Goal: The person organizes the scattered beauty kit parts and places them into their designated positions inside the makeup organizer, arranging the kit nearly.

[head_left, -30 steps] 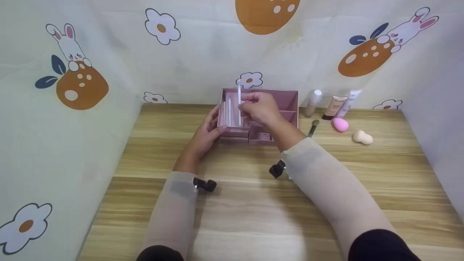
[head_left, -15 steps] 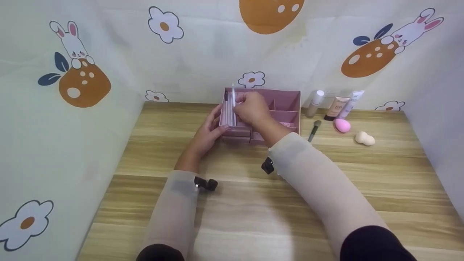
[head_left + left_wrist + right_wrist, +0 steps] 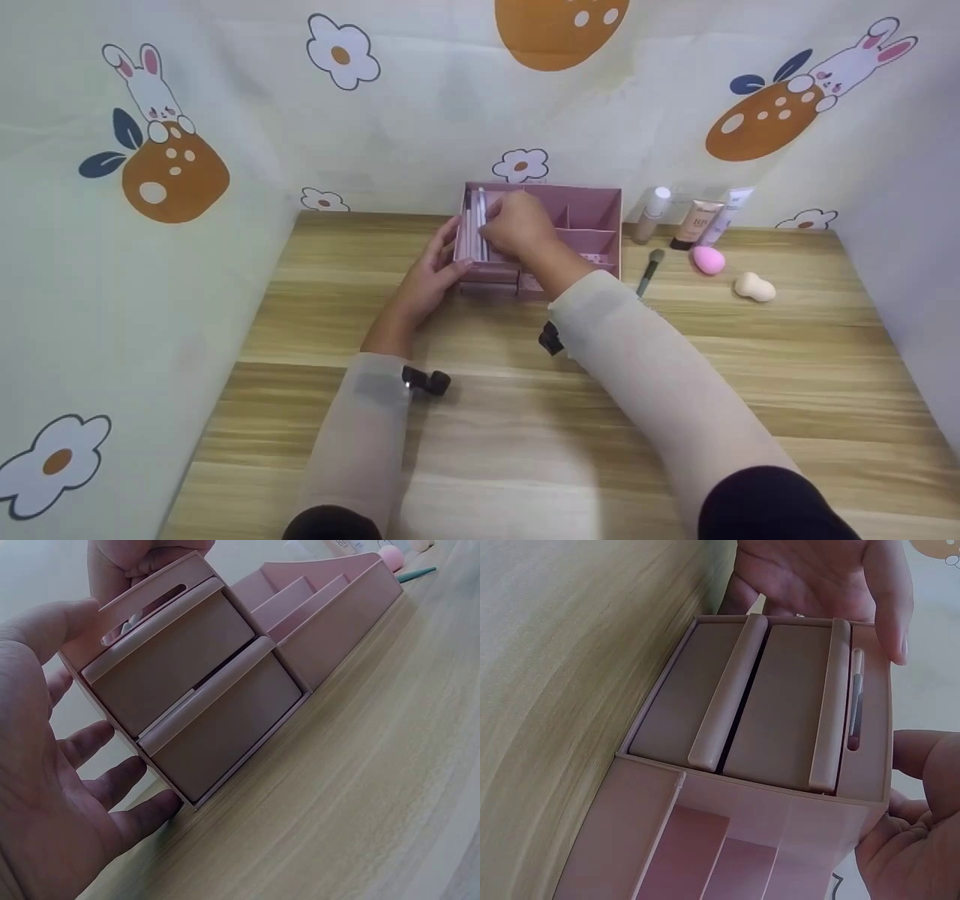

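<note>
A pink compartmented organizer (image 3: 592,204) with two drawer fronts (image 3: 180,652) stands by the back wall. My left hand (image 3: 424,281) holds its left side: thumb on the upper front edge, fingers against the side wall. Over the left compartment, my right hand (image 3: 519,225) pinches a slim white stick (image 3: 481,201), low inside the box; its exact kind is unclear. Other slim pale sticks (image 3: 469,232) lie left of it. The right wrist view shows the right hand (image 3: 922,832) behind the box top, fingers curled, and a pale stick (image 3: 856,701) through the front slot.
Right of the organizer stand a capped bottle (image 3: 651,216) and two tubes, one peach (image 3: 697,225) and one white (image 3: 727,216). A makeup brush (image 3: 651,271), a pink sponge (image 3: 709,260) and a beige sponge (image 3: 754,286) lie on the wooden table (image 3: 502,442).
My right hand has moved left with the white stick and lowered it into the left compartment, beside the other sticks. The left hand has kept its hold on the organizer.
</note>
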Action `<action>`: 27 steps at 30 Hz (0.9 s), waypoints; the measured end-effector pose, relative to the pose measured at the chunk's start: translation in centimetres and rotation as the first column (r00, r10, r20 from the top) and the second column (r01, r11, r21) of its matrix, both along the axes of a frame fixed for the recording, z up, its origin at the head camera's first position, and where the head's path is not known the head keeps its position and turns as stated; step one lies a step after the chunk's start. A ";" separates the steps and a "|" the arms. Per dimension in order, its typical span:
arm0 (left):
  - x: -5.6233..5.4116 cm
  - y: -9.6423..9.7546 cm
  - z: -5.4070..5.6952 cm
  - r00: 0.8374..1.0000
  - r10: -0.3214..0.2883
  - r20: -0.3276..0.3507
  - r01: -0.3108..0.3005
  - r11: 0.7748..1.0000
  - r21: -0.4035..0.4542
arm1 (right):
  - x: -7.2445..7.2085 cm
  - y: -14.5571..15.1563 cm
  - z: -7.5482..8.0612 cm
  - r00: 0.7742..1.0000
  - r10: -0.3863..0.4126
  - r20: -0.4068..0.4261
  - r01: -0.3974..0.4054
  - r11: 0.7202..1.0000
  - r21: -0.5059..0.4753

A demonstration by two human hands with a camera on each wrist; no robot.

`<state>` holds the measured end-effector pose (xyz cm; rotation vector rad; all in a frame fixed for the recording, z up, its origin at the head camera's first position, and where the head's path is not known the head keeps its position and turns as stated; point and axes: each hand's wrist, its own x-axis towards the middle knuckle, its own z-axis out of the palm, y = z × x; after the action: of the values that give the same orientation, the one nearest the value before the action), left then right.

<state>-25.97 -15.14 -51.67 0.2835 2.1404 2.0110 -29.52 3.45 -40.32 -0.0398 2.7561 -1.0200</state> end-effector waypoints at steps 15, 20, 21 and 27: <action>0.0 0.0 0.0 1.000 0.012 0.010 -0.012 1.000 -0.019 | -0.1 0.2 -0.3 1.000 0.010 -0.008 -0.010 0.999 -0.044; 0.0 0.1 0.1 1.000 0.004 0.027 -0.004 1.000 -0.003 | 0.0 0.4 -0.3 1.000 -0.015 0.019 0.016 0.996 -0.088; 0.0 0.1 0.1 1.000 0.004 0.029 -0.004 1.000 -0.003 | 0.0 0.4 -0.3 1.000 -0.021 0.023 0.023 0.995 -0.102; 0.1 0.0 0.1 0.999 0.005 0.036 -0.005 1.000 0.009 | 0.4 0.8 -0.4 1.000 -0.027 0.013 0.029 0.975 -0.220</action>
<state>-25.91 -15.11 -51.57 0.2420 2.1130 2.0141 -29.12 4.24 -40.76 -0.0283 2.6290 -1.3250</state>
